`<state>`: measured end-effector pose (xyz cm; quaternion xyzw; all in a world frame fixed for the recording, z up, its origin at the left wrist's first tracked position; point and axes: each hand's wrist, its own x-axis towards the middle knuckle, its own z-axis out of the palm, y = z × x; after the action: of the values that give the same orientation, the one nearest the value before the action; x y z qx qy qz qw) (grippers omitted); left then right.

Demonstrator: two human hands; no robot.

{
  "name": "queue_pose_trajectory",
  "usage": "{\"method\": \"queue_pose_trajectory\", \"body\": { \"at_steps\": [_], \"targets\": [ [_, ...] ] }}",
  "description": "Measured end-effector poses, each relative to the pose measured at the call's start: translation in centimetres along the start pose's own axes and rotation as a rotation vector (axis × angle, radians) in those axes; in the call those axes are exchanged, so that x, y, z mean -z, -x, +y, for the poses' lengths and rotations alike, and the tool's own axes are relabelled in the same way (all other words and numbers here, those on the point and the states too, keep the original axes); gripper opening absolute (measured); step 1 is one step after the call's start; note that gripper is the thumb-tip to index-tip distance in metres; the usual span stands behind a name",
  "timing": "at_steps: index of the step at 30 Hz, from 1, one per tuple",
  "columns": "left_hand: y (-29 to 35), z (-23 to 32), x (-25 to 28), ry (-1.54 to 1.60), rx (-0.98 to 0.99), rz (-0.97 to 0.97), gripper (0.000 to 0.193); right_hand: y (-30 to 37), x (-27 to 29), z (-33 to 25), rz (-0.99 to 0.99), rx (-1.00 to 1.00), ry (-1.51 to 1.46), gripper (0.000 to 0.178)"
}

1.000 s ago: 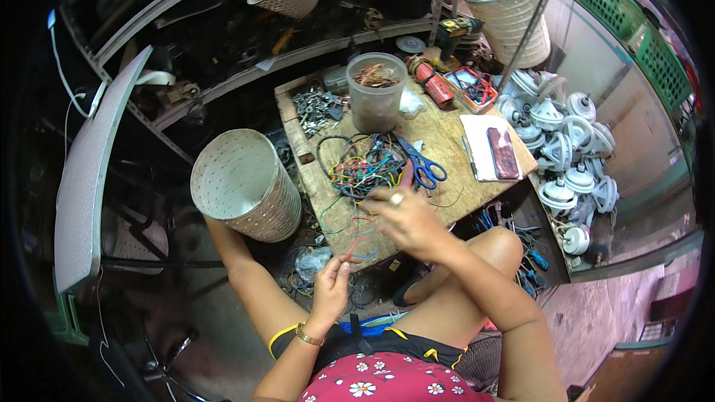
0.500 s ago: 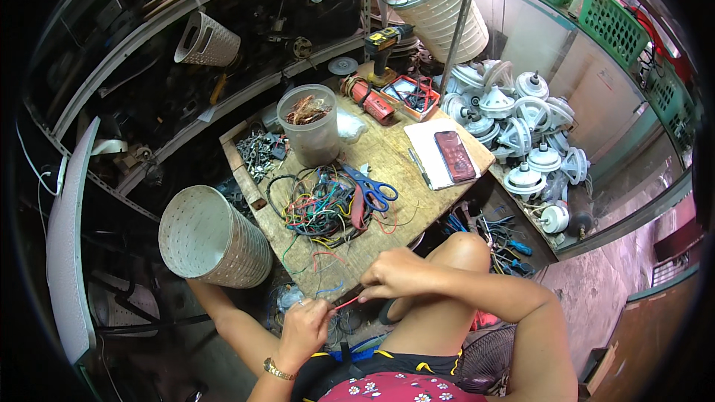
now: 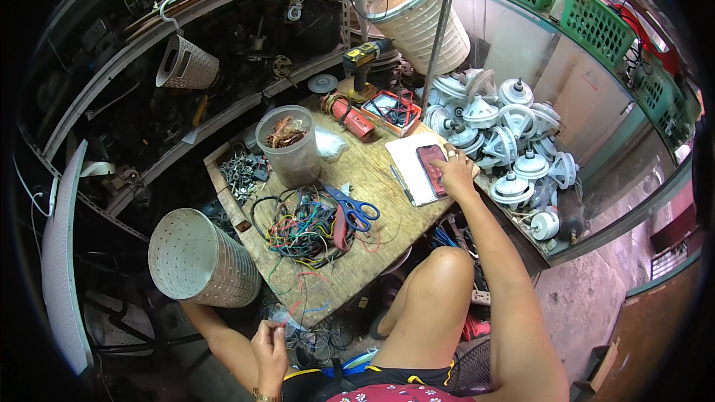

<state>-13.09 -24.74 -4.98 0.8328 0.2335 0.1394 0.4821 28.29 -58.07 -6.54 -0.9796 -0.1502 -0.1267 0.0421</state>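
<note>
In the head view, my left hand is closed in a pinch just off the table's near edge. From it rises a thin red wire. My right hand reaches to the far right of the table, fingers stretched onto the screen of a smartphone. The phone lies on a white notepad with a pen beside it. Mid-table is a tangle of coloured wires, with blue-handled scissors resting against it.
A plastic tub of copper wire stands behind the tangle, beside a tray of small metal parts. Behind these are a cordless drill and a red tool. White plastic gear housings pile up right. A perforated basket stands left.
My right hand has let go of the red wire and moved up and right onto the phone. My left hand has drawn lower and left, still gripping the wire. The whole view has shifted slightly.
</note>
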Motion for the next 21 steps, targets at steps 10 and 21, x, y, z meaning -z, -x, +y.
{"method": "queue_pose_trajectory", "body": {
  "at_steps": [10, 21],
  "targets": [
    [1.8, -3.2, -1.4, 0.131, 0.072, 0.061, 0.004, 0.9, -2.0, 2.3, -0.004, -0.104, -0.053, 0.034],
    [1.3, -2.3, 0.3, -0.229, -0.031, 0.101, 0.007, 1.6, -1.7, 3.5, 0.140, -0.128, -0.102, 0.028]
  ]
}}
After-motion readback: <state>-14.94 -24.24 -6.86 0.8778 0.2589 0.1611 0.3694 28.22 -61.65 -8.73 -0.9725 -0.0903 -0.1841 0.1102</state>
